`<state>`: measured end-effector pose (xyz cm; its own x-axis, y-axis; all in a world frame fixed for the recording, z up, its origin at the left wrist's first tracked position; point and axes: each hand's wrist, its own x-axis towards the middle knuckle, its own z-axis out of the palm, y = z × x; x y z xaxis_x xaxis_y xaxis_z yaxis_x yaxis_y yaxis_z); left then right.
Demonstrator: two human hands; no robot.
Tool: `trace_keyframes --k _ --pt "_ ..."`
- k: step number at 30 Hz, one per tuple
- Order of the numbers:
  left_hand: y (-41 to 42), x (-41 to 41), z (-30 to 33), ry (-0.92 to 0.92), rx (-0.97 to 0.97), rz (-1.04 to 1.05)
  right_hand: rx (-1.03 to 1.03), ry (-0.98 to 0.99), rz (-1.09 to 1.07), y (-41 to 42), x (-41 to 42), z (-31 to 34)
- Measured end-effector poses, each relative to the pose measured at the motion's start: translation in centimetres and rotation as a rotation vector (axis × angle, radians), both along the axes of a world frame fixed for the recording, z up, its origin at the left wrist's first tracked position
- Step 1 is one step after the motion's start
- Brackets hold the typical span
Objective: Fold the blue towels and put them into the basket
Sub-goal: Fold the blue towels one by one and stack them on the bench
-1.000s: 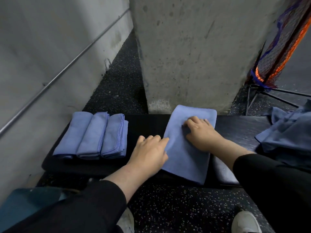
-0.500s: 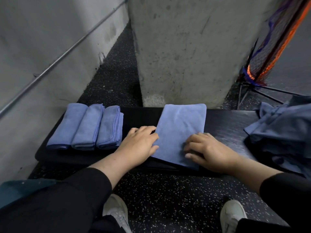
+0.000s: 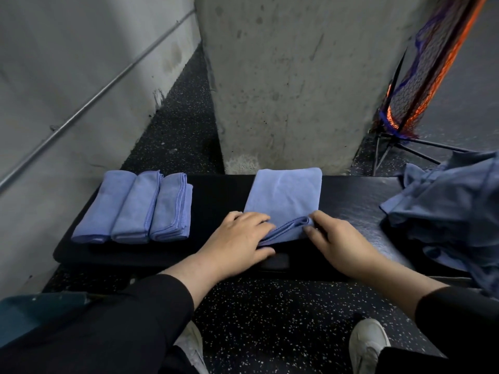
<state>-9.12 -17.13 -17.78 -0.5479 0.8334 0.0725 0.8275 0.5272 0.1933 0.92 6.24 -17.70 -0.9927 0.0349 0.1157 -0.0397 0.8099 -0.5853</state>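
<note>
A half-folded blue towel (image 3: 283, 194) lies flat on the black bench (image 3: 216, 195) in front of me. Its near edge is lifted off the bench. My left hand (image 3: 237, 240) grips the near left corner of that edge, and my right hand (image 3: 337, 238) pinches the near right corner. Three folded blue towels (image 3: 135, 206) lie side by side on the bench's left end. A heap of unfolded blue towels (image 3: 453, 203) sits at the right end. No basket is in view.
A concrete pillar (image 3: 283, 76) stands right behind the bench. A concrete wall with a metal rail (image 3: 89, 103) runs along the left. A folded orange and blue net on a stand (image 3: 421, 76) leans at the right. My shoes (image 3: 367, 344) rest on the speckled floor.
Both hands slid from the towel's middle back to its near edge and took hold of the two near corners, lifting that edge off the bench.
</note>
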Motion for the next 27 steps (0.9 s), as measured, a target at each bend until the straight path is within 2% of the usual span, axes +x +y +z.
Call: trace_keyframes --k 3,6,8,11,14,18,22,24,27 --pt "0.1 -1.1 0.1 -0.091 0.149 0.138 -0.102 0.005 -0.099 0.6 -0.4 0.0" --pt "0.0 -1.5 1.1 -0.385 0.284 0.266 -0.156 0.002 -0.118 1.3 -0.6 0.1" --pt "0.2 -1.5 1.8 -0.517 0.327 0.312 -0.088 -0.033 -0.022 1.4 -0.3 0.4" --pt "0.5 -1.4 2.1 -0.566 0.351 0.331 0.065 -0.058 0.098 1.2 0.0 0.2" --pt "0.6 -1.6 2.3 -0.606 0.388 0.349 0.070 -0.035 0.054 1.6 -0.1 0.3" --pt "-0.1 -1.9 3.2 -0.770 0.412 0.300 -0.117 -0.185 0.036 1.6 -0.2 2.9" --pt "-1.4 -2.2 3.9 -0.938 0.285 0.324 -0.309 -0.344 0.054 1.2 0.2 4.4" --pt "-1.8 -2.3 3.9 -0.946 0.262 0.364 -0.313 -0.312 -0.009 1.0 0.1 3.8" --pt "-1.5 -2.7 3.8 -0.956 0.356 0.446 -0.225 -0.253 -0.108 0.7 -1.0 3.0"
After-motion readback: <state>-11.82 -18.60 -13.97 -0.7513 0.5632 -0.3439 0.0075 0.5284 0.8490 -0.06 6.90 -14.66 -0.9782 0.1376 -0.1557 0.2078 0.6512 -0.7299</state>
